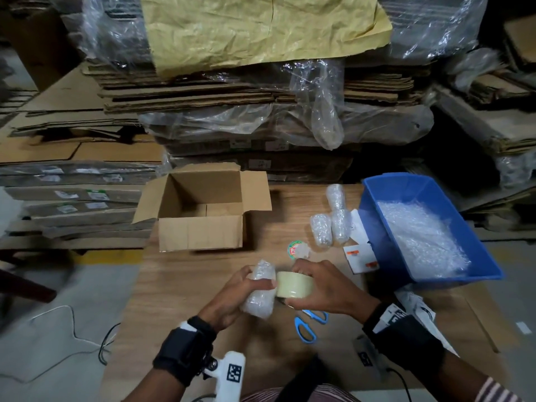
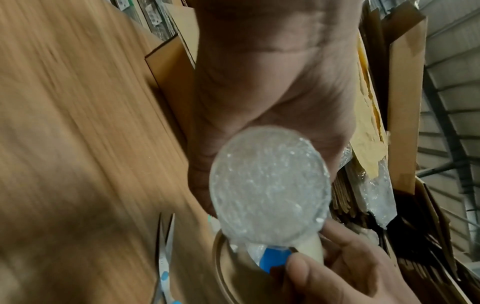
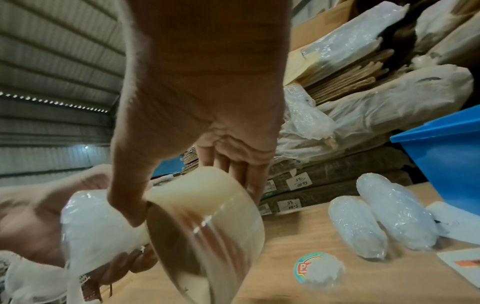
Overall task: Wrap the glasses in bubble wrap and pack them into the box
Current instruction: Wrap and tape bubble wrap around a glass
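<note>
My left hand [image 1: 240,291] grips a glass wrapped in bubble wrap [image 1: 259,288] above the wooden table [image 1: 179,291]; its round end [image 2: 270,185] faces the left wrist camera. My right hand [image 1: 316,282] holds a roll of clear tape [image 1: 294,284] pressed against the wrapped glass [image 3: 96,222], thumb on the roll's edge [image 3: 205,205]. Three wrapped glasses [image 1: 333,224] lie further back on the table, two of them [image 3: 384,218] in the right wrist view. The open cardboard box [image 1: 203,210] stands behind my hands, with nothing visible inside.
A blue bin [image 1: 429,227] of bubble wrap sits at the right. Blue-handled scissors [image 1: 309,324] lie below my right hand. A round sticker [image 1: 297,250] and white papers [image 1: 359,256] lie nearby. Stacks of flat cardboard [image 1: 232,91] rise behind the table.
</note>
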Action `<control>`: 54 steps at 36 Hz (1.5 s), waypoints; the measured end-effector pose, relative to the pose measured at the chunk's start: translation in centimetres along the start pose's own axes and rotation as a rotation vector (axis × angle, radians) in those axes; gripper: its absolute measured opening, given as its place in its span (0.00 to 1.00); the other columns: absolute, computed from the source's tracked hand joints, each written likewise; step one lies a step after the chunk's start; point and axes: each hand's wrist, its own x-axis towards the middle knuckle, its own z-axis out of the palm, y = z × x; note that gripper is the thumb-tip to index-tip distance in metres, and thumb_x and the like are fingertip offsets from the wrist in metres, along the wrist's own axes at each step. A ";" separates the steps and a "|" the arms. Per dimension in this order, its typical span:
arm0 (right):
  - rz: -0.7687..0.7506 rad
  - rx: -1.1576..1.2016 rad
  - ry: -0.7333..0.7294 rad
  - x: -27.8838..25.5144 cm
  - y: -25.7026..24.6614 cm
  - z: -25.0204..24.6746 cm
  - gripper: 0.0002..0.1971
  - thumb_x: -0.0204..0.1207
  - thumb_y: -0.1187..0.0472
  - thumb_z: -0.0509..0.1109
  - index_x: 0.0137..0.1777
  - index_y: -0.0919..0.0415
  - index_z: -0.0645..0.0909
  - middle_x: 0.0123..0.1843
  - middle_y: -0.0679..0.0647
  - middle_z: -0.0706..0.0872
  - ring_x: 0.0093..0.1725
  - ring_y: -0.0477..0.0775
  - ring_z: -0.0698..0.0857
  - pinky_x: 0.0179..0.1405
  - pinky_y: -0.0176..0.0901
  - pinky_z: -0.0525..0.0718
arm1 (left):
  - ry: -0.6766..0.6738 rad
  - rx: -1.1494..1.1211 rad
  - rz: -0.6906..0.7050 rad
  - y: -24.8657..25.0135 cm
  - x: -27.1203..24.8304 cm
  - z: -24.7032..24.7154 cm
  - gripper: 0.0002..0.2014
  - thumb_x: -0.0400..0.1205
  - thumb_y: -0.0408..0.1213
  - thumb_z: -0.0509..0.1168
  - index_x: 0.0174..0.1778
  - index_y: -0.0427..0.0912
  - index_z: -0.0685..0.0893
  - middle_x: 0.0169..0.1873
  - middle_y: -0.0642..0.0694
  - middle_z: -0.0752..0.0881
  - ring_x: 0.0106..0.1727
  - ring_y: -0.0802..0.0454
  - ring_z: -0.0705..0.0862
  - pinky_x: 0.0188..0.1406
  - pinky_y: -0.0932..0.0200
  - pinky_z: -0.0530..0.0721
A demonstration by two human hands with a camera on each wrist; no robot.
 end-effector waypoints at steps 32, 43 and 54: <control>0.139 -0.034 -0.017 3.4 7.3 3.5 0.38 0.59 0.57 0.89 0.70 0.59 0.81 0.65 0.57 0.86 0.65 0.59 0.83 0.69 0.54 0.79 | -0.048 -0.170 -0.008 -0.2 2.4 -3.4 0.25 0.75 0.35 0.71 0.68 0.29 0.83 0.54 0.31 0.91 0.49 0.40 0.92 0.48 0.50 0.91; 0.030 0.213 0.055 5.8 3.0 5.9 0.19 0.72 0.59 0.84 0.63 0.57 0.88 0.56 0.45 0.93 0.58 0.38 0.88 0.64 0.36 0.82 | -0.017 -0.017 0.017 0.3 3.5 -3.7 0.39 0.67 0.43 0.76 0.74 0.29 0.80 0.70 0.25 0.83 0.68 0.29 0.84 0.65 0.39 0.84; -0.003 0.099 0.037 6.2 2.5 6.4 0.14 0.63 0.51 0.77 0.48 0.54 0.88 0.44 0.46 0.88 0.46 0.49 0.85 0.50 0.45 0.83 | 0.029 -0.070 -0.018 -0.3 3.8 -3.8 0.33 0.72 0.40 0.74 0.71 0.25 0.82 0.69 0.23 0.82 0.66 0.30 0.83 0.78 0.32 0.74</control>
